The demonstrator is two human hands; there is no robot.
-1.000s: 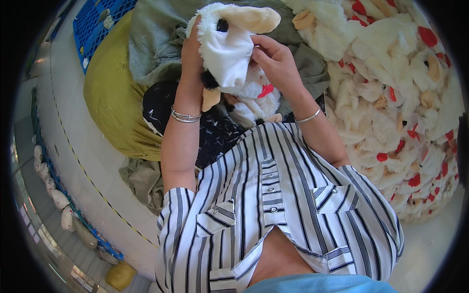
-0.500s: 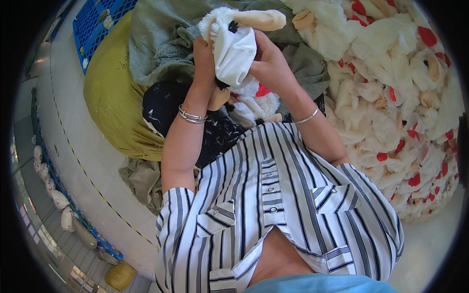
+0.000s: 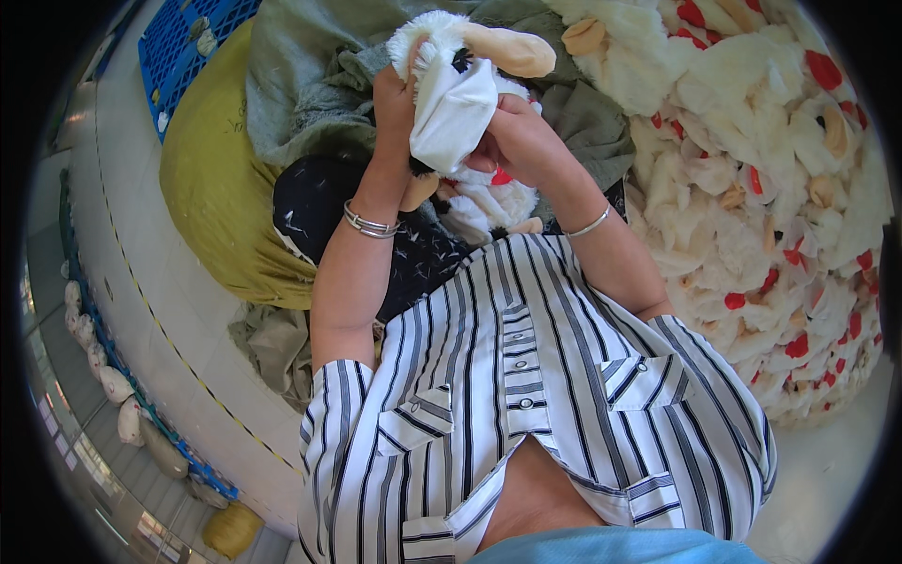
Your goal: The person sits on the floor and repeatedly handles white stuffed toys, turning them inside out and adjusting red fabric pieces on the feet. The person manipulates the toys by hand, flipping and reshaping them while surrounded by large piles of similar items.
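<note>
Between my hands is an unstuffed plush toy skin (image 3: 454,117), with a smooth white panel, white fur, black patches and a long beige ear-like piece at the top. My left hand (image 3: 395,108) grips its left side, the fingers mostly hidden behind the fabric. On the other side, my right hand (image 3: 526,136) pinches the lower right edge of the white panel. More white plush fabric (image 3: 489,207) with red, black and beige parts lies below my hands, over my lap on dark cloth (image 3: 413,268).
A large heap of white plush skins (image 3: 752,216) with red and beige pieces rises at my right. Grey-green cloth (image 3: 310,85) spreads ahead, beside a full olive-yellow sack (image 3: 211,188). A blue plastic crate (image 3: 183,47) stands at the far left.
My right hand has shifted slightly down along the panel's right edge, its fingers now closer together. The white panel has tilted a little, its top toward the right.
</note>
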